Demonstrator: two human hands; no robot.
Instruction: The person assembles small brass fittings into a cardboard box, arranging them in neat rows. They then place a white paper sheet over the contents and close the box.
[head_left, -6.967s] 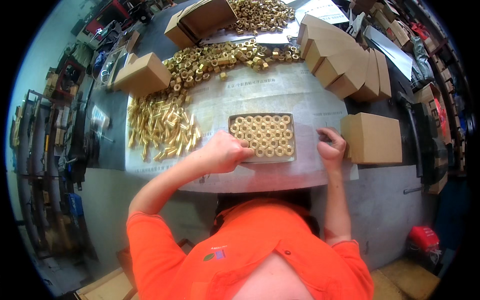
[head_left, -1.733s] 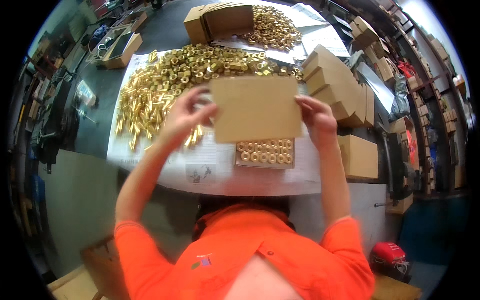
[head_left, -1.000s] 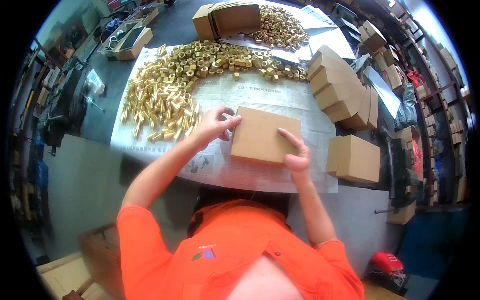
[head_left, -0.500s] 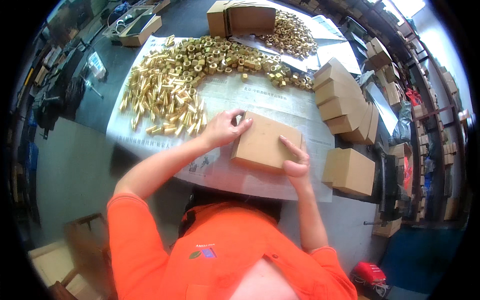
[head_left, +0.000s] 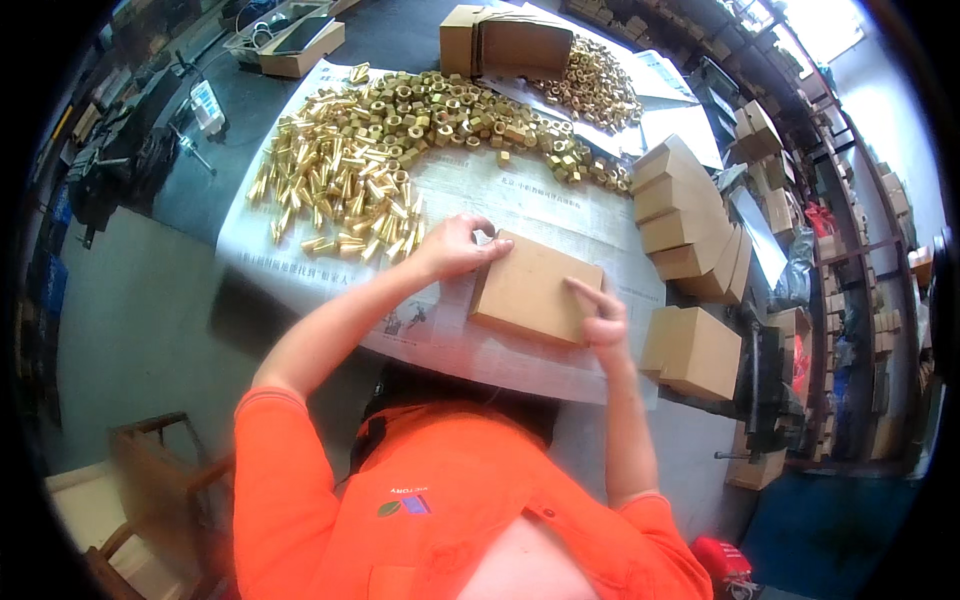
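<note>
A flat, rectangular box of plain brown cardboard (head_left: 540, 290) is found on the white printed paper sheet (head_left: 610, 235) spread over the dark surface (head_left: 395, 40), directly before the body and slightly turned. Its top is seen to be covered; no contents are exposed, so what has been packed inside (if anything) cannot be confirmed. At its far left corner the left hand (head_left: 458, 248) is placed, the thumb laid against the edge and the fingers bent beside it; whether cardboard is pinched in that grip cannot be told. At the right end the right hand (head_left: 605, 325) is set, its forefinger extended over the top; a firm clasp cannot be established, part of the grip being hidden. As judged from this state, closing of the one box is complete or nearly so. A larger share of the work appears outstanding: a heap of slender, tapered, brass-coloured metal pieces (head_left: 340, 190) and an adjoining heap of hexagonal, brass-coloured metal nuts (head_left: 450, 110) are lying loose, and a further heap of small, brass-coloured metal nuts (head_left: 605, 95) is noted at the back, beside an open brown cardboard carton (head_left: 459, 42). To the right, a leaning row of brown cardboard boxes (head_left: 680, 225) and a separate, blocky brown cardboard box (head_left: 705, 352) are recorded; whether these are filled cannot be determined.
</note>
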